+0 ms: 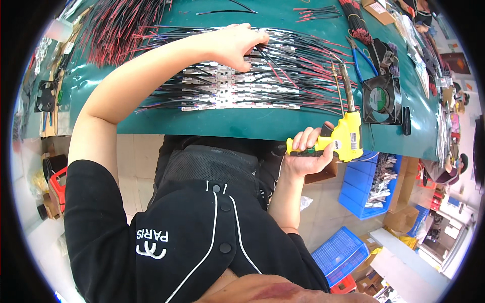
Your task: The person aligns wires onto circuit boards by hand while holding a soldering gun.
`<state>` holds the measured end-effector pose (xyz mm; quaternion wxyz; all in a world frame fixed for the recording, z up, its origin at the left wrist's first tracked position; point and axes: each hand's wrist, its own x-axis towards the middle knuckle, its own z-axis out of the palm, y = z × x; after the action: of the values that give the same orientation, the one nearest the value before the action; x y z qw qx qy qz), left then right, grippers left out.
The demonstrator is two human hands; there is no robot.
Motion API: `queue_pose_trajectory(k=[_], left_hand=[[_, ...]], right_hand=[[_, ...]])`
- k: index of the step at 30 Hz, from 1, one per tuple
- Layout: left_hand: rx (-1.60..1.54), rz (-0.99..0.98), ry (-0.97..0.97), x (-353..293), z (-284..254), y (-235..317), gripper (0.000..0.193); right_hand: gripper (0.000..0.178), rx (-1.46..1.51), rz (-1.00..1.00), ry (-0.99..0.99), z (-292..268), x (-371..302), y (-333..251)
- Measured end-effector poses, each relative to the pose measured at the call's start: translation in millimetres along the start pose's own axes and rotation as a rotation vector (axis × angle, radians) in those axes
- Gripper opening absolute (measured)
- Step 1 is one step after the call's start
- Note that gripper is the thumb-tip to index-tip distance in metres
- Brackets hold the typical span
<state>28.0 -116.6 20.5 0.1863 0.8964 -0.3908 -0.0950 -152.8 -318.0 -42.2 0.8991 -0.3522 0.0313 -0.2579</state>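
Observation:
My right hand (310,149) is wrapped around the handle of a yellow soldering gun (349,139). Its long metal tip and a thin feed tube point away from me, over the right-hand wire ends. My left hand (236,46) reaches over rows of small white circuit boards (225,96) laid side by side on the table. Black wires with red ends (275,68) slant out from under its curled fingers, while the thumb stands apart from the index finger. Many black and red wires (316,60) stick out from both sides of the boards. The fingers' undersides are hidden.
A large heap of red and black wires (118,30) lies at the far left of the green table mat (151,126). At right are blue-handled pliers (365,60), a square black fan (382,99) and a bundle of wires (356,22). Blue bins (353,189) stand below the table's right edge.

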Motion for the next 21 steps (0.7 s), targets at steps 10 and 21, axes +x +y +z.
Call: queue_pose_trajectory(k=[10,21], left_hand=[[-0.123,0.225,0.237,-1.7,8.6,3.9,0.042],[-0.010,0.121,0.163,-11.7,14.3,29.7,0.039]], right_hand=[[0.048,0.016,0.000,-0.041,-6.7,-0.1,1.1],[0.049,0.009,-0.023,-0.034,-8.7,-0.8,1.3]])
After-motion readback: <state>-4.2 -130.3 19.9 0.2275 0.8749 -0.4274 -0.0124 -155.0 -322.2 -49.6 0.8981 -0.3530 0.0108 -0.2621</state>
